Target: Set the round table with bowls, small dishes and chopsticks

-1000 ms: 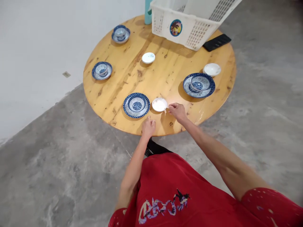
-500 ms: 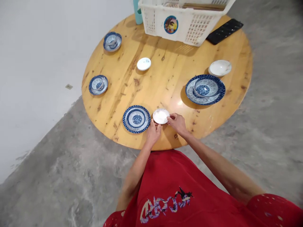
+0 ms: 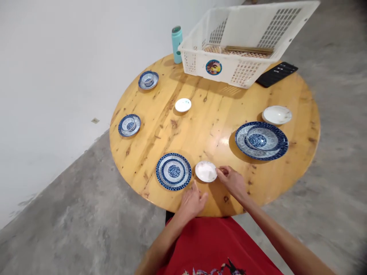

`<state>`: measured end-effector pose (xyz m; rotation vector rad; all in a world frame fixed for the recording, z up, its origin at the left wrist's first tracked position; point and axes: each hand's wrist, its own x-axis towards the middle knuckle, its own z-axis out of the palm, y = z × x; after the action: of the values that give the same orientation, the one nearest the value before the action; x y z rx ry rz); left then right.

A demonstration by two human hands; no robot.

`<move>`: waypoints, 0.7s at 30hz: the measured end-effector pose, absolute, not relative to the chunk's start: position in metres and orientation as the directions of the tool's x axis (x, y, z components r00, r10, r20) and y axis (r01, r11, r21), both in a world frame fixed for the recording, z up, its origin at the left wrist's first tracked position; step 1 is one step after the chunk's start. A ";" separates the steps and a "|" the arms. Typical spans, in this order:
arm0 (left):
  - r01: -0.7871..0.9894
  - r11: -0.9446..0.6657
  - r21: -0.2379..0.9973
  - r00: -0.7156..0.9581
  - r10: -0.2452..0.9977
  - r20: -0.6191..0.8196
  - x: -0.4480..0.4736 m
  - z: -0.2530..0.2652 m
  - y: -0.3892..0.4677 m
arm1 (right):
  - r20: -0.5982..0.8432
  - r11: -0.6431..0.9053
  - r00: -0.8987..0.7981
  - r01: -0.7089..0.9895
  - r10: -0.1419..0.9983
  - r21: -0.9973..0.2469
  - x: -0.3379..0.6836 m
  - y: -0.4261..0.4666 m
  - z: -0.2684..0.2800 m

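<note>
The small white saucer (image 3: 205,171) lies flat on the wooden tabletop (image 3: 156,139), just right of the near blue-and-white plate (image 3: 159,172), with a narrow gap between them. The right hand (image 3: 229,178), on the saucer's far side from that near plate, has its fingers bent together at the saucer's rim; whether they pinch it or only touch it, I cannot tell. The left hand (image 3: 193,198), just below and right of the near plate, has thumb and fingers loosely spread, gripping nothing visible.

The work looks partly done. The near plate seems to carry a bowl (image 3: 173,171), seen from above. Right of the near plate, the larger-looking plate (image 3: 240,139) holds a bowl (image 3: 262,138) and has a white dish (image 3: 276,115) just beyond it. Left of and beyond the near plate, two plates, the closer (image 3: 138,125) and the farther (image 3: 156,81), bear bowls but have no saucer beside them. Another white saucer (image 3: 182,105) sits well beyond the near plate, possibly stacked.

The rounded tabletop edge runs close below the near plate, leaving little room to pull back. Wood grain stretches beyond the near plate, likely ample for sliding, up to the white basket (image 3: 229,69). Rightward, the larger-looking plate limits movement.
</note>
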<state>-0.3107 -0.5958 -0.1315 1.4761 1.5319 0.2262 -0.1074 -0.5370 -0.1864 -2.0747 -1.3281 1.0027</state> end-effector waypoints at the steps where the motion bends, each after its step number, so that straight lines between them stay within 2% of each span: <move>1: 0.670 0.215 0.711 0.249 0.837 -0.488 -0.319 -0.121 -0.596 | -0.277 -0.400 0.292 0.579 0.915 -0.711 -0.104 -0.529 -0.182; 3: 0.625 0.148 0.767 0.351 0.824 -0.445 -0.337 -0.101 -0.591 | -0.190 -0.356 0.323 0.599 0.927 -0.718 -0.101 -0.504 -0.172; 5: 0.559 0.124 0.820 0.385 0.837 -0.389 -0.357 -0.085 -0.581 | -0.136 -0.307 0.313 0.600 0.940 -0.739 -0.105 -0.469 -0.160; 11: 0.433 0.242 0.868 0.181 0.920 -0.347 -0.423 -0.093 -0.510 | -0.141 -0.301 0.311 0.561 0.940 -0.771 -0.156 -0.333 -0.144; 17: 0.556 0.189 0.809 0.071 0.959 -0.273 -0.469 -0.130 -0.399 | -0.120 -0.436 0.506 0.573 0.854 -0.694 -0.193 -0.227 -0.167; 21: 0.583 0.124 0.803 0.149 0.955 -0.255 -0.472 -0.149 -0.343 | -0.053 -0.383 0.477 0.630 0.877 -0.675 -0.199 -0.188 -0.188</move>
<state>-0.4716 -0.3426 -0.1493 1.5610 1.5360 0.5429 -0.1988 -0.1876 -0.1878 -2.1393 -1.2421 0.5481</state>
